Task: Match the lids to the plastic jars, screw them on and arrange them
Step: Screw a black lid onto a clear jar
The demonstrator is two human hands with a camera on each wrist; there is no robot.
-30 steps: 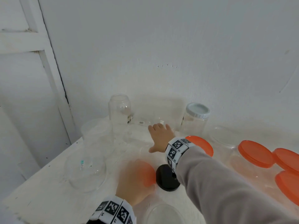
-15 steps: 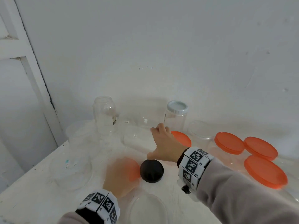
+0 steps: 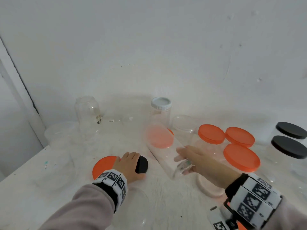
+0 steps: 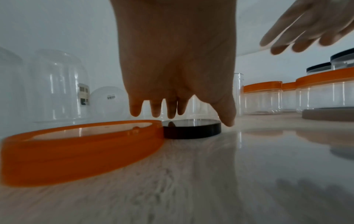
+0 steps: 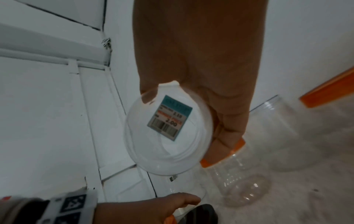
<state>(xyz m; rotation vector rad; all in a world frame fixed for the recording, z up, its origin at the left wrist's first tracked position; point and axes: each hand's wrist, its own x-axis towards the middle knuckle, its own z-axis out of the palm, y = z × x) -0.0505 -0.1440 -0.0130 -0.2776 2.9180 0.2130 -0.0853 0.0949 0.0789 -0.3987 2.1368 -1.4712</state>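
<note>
My right hand (image 3: 182,157) grips a clear lidless jar (image 3: 159,151), tilted with its mouth toward the wall. Its base, bearing a price label (image 5: 169,116), faces the right wrist camera beside my right hand (image 5: 224,136). My left hand (image 3: 131,161) reaches down with straight fingers (image 4: 171,112) over a small black lid (image 4: 191,128) on the table, thumb at the lid's right edge. A loose orange lid (image 3: 103,165) lies touching the black lid (image 3: 142,164) on its left; this orange lid (image 4: 82,148) fills the left of the left wrist view.
Three jars with orange lids (image 3: 241,157) stand at the right, two black-lidded jars (image 3: 289,149) beyond them. A white-lidded jar (image 3: 160,103) and an upturned clear jar (image 3: 88,112) stand by the wall. Clear containers (image 3: 58,135) crowd the left, near the table edge (image 3: 20,171).
My right hand, reaching toward the back before, now holds a clear jar and has drawn it nearer and to the right. My left hand shifted from the orange lid onto the black lid.
</note>
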